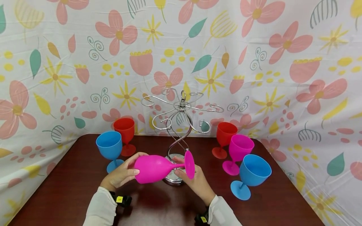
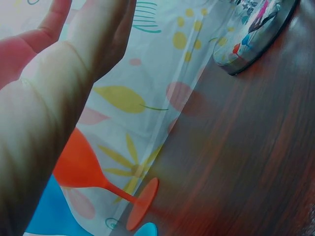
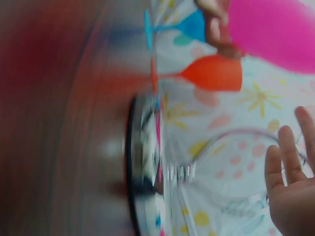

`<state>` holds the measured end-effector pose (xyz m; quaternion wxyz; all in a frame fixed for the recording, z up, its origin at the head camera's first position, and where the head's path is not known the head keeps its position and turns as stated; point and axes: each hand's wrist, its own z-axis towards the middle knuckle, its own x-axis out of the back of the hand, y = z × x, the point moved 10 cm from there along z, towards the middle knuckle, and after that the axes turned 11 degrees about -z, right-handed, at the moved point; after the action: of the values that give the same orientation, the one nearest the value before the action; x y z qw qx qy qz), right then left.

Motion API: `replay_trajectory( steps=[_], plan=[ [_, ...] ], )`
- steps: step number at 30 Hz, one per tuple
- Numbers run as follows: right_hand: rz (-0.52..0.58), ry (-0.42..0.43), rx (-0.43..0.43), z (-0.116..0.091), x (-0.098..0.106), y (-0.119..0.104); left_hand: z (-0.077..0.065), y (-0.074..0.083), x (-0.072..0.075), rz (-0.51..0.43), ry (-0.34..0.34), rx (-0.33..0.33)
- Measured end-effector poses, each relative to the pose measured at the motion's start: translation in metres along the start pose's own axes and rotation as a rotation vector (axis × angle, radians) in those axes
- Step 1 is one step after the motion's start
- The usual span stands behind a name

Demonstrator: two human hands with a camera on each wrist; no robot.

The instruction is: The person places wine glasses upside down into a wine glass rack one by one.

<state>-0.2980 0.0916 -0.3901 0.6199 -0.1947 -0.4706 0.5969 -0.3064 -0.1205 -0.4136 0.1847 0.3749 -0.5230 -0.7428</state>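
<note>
A pink plastic goblet (image 1: 154, 169) lies sideways in the air above the table, its foot toward the right. My left hand (image 1: 120, 174) grips its bowl at the rim end, thumb in front and fingers behind. Close by the stem, my right hand (image 1: 196, 182) has its fingers partly hidden behind the goblet; in the right wrist view those fingers (image 3: 293, 162) are straight and spread. Just beyond the hands stands a silver wire rack (image 1: 182, 106) with curled arms and a round base. The left wrist view shows my left forearm and hand but not the pink goblet.
Left of the rack stand a blue goblet (image 1: 109, 146) and a red goblet (image 1: 125, 130). On the right are another red goblet (image 1: 226, 133), a second pink goblet (image 1: 240, 147) and another blue goblet (image 1: 254, 171). A flowered cloth (image 1: 181, 47) hangs behind the dark wooden table (image 1: 70, 194).
</note>
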Motion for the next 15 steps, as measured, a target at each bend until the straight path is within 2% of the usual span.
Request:
replay_trajectory(
  steps=[2,6,10,15],
  plan=[
    [0.055,0.026,0.0,-0.002,-0.002,-0.007,0.0,0.0,0.0,0.001,0.007,0.003],
    [0.121,0.104,0.063,-0.004,-0.001,-0.021,0.001,-0.001,-0.001,-0.01,0.008,0.013],
    [0.126,0.169,0.099,-0.006,0.002,-0.028,0.002,-0.004,-0.002,-0.015,0.011,0.024],
    [0.113,0.212,0.078,-0.008,0.005,-0.031,0.003,-0.008,0.0,0.037,0.03,0.041]
  ],
)
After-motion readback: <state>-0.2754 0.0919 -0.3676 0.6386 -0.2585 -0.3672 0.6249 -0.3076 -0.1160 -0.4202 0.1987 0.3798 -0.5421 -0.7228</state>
